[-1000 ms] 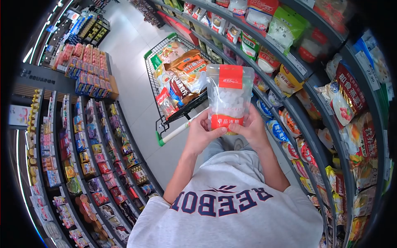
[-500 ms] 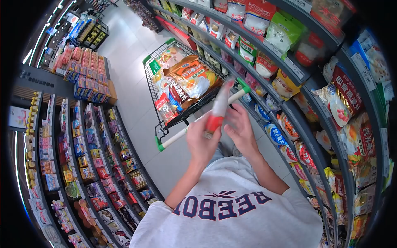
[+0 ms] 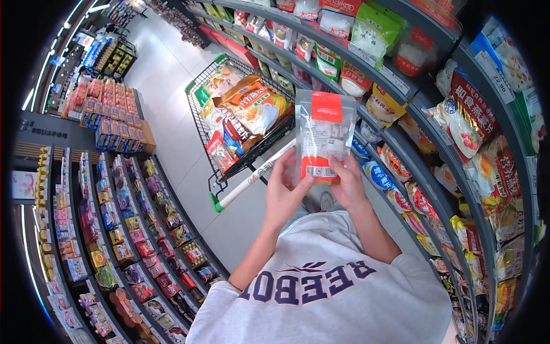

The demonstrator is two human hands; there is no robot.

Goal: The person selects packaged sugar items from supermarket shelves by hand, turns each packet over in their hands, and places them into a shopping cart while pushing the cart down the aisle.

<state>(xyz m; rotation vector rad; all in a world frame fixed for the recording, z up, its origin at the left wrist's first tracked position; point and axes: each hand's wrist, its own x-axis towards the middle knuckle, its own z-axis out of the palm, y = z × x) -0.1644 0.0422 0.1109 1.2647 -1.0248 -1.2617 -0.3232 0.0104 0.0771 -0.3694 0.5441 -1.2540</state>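
Note:
Upright before me is a clear and red plastic pouch [image 3: 324, 137], its printed panel and barcode facing me. My left hand [image 3: 285, 186] grips the lower left corner, thumb in front. At the lower right edge my right hand [image 3: 348, 180] is closed on it as well, its thumb pressed on the front. The pouch's contents are hard to make out behind the label. Just beyond, a shopping cart [image 3: 215, 182] with a white handle carries several bagged foods, among them an orange and brown bag [image 3: 260, 102].
Packed shelves [image 3: 395, 132] of bagged foods curve close along my right. On the left stand racks [image 3: 123, 229] of small snack packets. A display of stacked boxes [image 3: 117, 123] is farther ahead, beside the pale tiled floor [image 3: 166, 69].
The pouch has turned from edge-on to its printed face towards me. My right hand has closed on its lower right side. The view has shifted slightly.

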